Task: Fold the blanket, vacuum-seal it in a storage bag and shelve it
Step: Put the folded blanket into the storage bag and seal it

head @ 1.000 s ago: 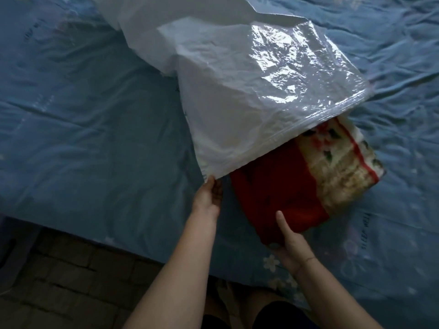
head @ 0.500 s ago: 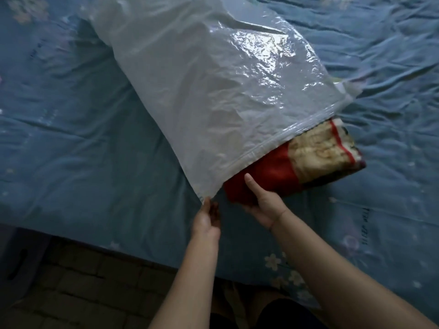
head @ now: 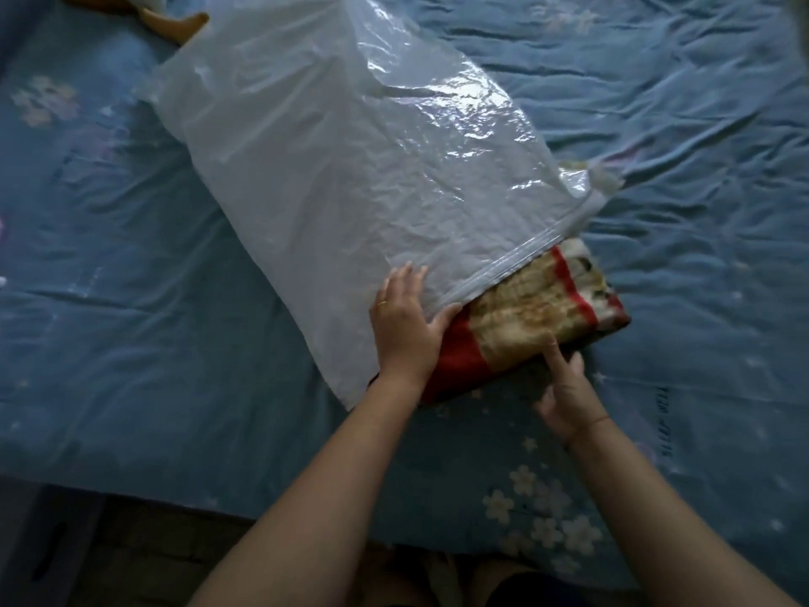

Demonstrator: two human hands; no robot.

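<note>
- Storage bag [head: 350, 168]: translucent plastic, lying diagonally on blue flowered bed sheet [head: 131, 308], mouth towards the person.
- Folded blanket [head: 538, 308]: red and cream pattern, partly inside the storage bag, one end sticking out of the bag's mouth.
- Left hand [head: 405, 326]: flat on top of the storage bag at its mouth corner, fingers straight, thumb spread towards the blanket. Not gripping, just pressing.
- Right hand [head: 564, 387]: just outside the bag's mouth, index finger on the blanket's exposed edge. Blurred, so can't tell whether it grips.
- Orange soft item [head: 175, 19]: beyond the bag's far end.
</note>
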